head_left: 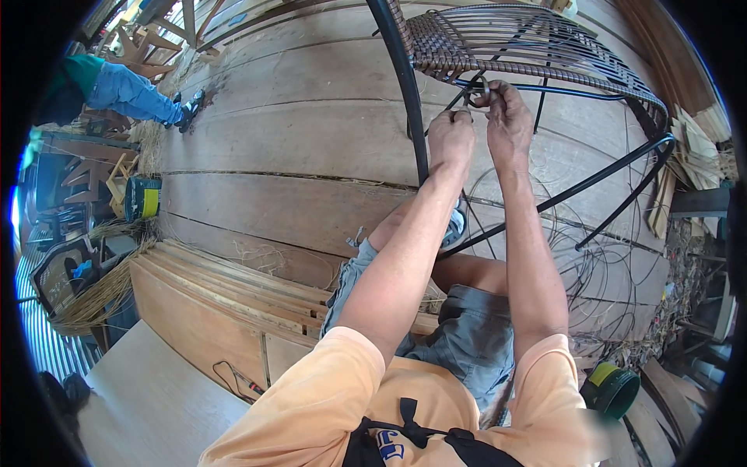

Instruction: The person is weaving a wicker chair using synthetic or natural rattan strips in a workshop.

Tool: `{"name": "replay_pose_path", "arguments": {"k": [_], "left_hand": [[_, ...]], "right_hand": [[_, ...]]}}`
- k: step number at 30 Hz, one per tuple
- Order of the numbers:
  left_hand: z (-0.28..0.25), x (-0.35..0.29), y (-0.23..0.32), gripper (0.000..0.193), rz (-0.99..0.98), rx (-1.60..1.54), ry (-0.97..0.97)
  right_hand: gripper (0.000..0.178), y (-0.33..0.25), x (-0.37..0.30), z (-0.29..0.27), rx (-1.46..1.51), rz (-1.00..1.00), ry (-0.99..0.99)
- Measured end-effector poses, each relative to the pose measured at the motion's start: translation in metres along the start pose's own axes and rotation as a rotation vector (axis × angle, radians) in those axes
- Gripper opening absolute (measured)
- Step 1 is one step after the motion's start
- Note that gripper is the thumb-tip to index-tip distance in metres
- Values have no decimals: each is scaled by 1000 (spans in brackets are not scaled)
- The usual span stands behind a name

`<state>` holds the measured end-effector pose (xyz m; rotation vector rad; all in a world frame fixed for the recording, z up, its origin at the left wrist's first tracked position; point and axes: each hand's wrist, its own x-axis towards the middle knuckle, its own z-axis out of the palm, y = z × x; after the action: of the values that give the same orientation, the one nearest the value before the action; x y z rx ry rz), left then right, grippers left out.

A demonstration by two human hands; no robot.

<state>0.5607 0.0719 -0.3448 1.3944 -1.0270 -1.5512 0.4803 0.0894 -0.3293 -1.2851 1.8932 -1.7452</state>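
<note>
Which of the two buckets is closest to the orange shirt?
The dark green bucket at the lower right, close to the right sleeve. The other bucket is farther off, at the left, past the stacked boards.

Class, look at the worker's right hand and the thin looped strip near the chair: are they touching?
Touching. The head view shows the strip held at the fingertips of the right hand, no gap showing.

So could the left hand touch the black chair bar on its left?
Probably yes: the left hand is close beside the bar, and nothing shows between them. But it seems to be pinching a dark strip, so it may need to let go to grab on.
</note>
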Motion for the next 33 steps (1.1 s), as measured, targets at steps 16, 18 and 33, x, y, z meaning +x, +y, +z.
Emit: {"name": "replay_pose_path", "arguments": {"k": [16, 18, 33], "left_hand": [[1, -49, 51, 9, -263, -945, 39], [4, -59, 57, 8, -234, -951, 55], [-22, -108, 78, 14, 34, -710, -287]], "right_hand": [[12, 37, 1, -44, 970, 538, 350], [14, 49, 13, -42, 952, 636, 315], [41, 0, 15, -12, -749, -557, -46]]}}
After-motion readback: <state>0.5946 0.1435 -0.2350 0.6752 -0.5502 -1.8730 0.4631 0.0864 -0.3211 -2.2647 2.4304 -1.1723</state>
